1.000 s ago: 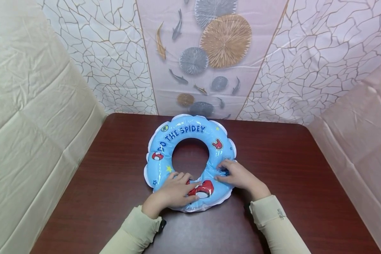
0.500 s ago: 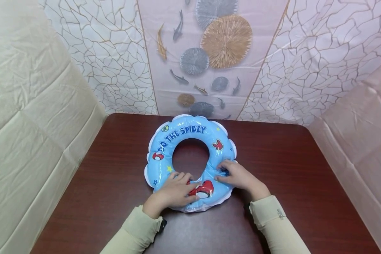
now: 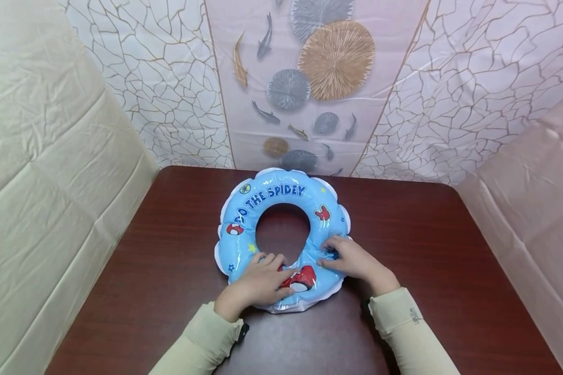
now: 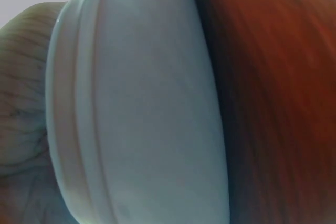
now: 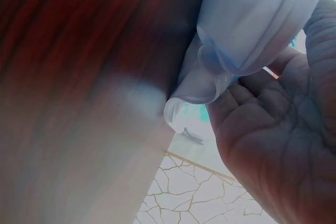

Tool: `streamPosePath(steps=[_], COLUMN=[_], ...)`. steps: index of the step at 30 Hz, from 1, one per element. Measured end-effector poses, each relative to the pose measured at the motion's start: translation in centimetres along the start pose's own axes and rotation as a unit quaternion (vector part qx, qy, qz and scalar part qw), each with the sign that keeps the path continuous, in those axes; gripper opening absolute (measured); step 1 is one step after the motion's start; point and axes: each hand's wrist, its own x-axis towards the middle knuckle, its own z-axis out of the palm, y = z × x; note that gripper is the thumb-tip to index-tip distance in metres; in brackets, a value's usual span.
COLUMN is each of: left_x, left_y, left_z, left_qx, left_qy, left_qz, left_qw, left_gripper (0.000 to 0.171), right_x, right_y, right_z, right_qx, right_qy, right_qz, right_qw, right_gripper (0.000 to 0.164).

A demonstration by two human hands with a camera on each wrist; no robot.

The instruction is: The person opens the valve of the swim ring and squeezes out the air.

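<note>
A blue inflatable swim ring (image 3: 326, 195) with a white scalloped edge, red cartoon pictures and the words "DO THE SPIDEY" lies flat on the table. My left hand (image 3: 262, 281) rests on its near side, fingers spread over the tube and partly covering a red figure. At the near right, my right hand (image 3: 354, 258) pinches the vinyl with bent fingers and thumb, where the tube is creased and a dark patch shows. The left wrist view is mostly the ring's pale side (image 4: 157, 98). In the right wrist view, the fingers curl in behind the ring's white edge (image 5: 247, 19).
The dark red-brown table (image 3: 169, 271) has rounded far corners. Behind it hangs a backdrop (image 3: 286, 88) printed with fish, round leaves and cracked lines. Pale quilted cloth (image 3: 51, 156) hangs along the left side, and similar cloth (image 3: 535, 182) along the right.
Both hands keep their places on the swim ring. The whole head view shifts very slightly; nothing is taken up or let go.
</note>
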Motion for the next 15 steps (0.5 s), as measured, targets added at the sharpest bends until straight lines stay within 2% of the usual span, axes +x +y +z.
streamPosePath(steps=[6,15], left_x=[0.26,0.05], left_y=[0.18,0.47], left_z=[0.01,-0.45], left_qx=[0.030,0.033], left_qy=[-0.002,-0.002], left_qz=[0.005,0.002], left_qw=[0.9995,0.9994], left_gripper=[0.050,0.048], right_x=[0.08,0.07], right_y=[-0.18,-0.54], right_z=[-0.02,-0.08], right_qx=[-0.006,-0.011], right_qy=[-0.002,-0.003], right_qz=[0.003,0.002], right_qw=[1.000,1.000], right_gripper=[0.038,0.039])
